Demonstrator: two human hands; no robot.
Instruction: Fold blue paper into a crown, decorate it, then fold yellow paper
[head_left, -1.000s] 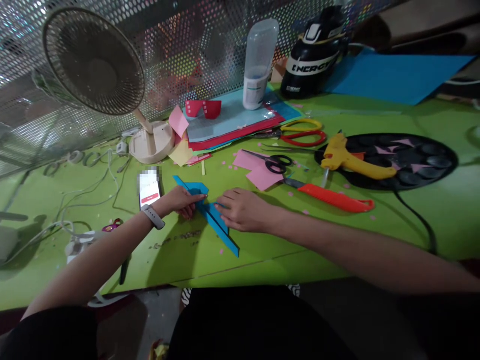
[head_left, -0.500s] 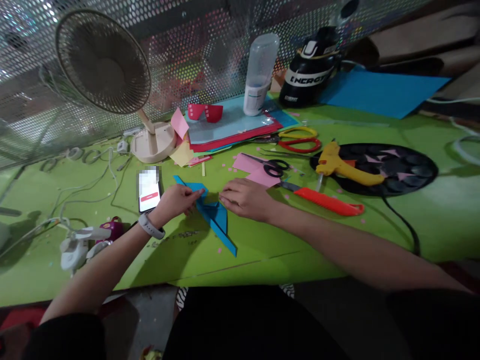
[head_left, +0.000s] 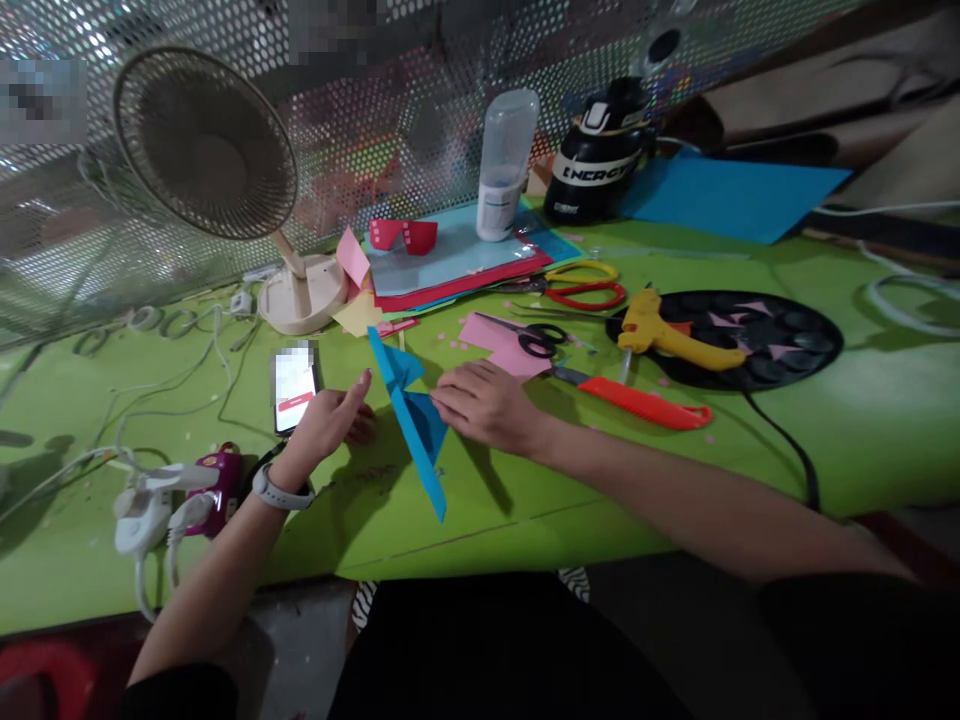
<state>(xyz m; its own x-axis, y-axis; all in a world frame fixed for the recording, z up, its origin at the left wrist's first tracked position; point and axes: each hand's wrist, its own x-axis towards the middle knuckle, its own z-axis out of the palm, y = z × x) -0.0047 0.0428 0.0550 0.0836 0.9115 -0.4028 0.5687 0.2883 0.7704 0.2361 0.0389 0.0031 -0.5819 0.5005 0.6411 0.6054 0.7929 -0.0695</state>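
Note:
A folded blue paper strip (head_left: 416, 420) stands tilted on the green table (head_left: 525, 490), one end raised toward the back and the other pointing at the front edge. My right hand (head_left: 487, 405) lies just right of it, its fingertips closed on the fold's middle. My left hand (head_left: 330, 420), with a watch on the wrist, hovers just left of the paper with fingers apart and thumb up, holding nothing. A phone (head_left: 292, 385) lies right beside the left hand.
Black scissors (head_left: 544, 340) on pink paper (head_left: 491, 330), an orange-handled cutter (head_left: 645, 405), a yellow glue gun (head_left: 675, 335) on a black round tray (head_left: 810, 340) and red-yellow scissors (head_left: 589, 285) lie to the right. A fan (head_left: 206, 145), bottle (head_left: 502, 165), paper stack (head_left: 457, 260) stand behind; plugs (head_left: 150, 500) lie left.
The blue paper has swung from lying flat to a steeper, more upright angle. My left hand has let go of it and drawn back with fingers spread; the right hand keeps its hold.

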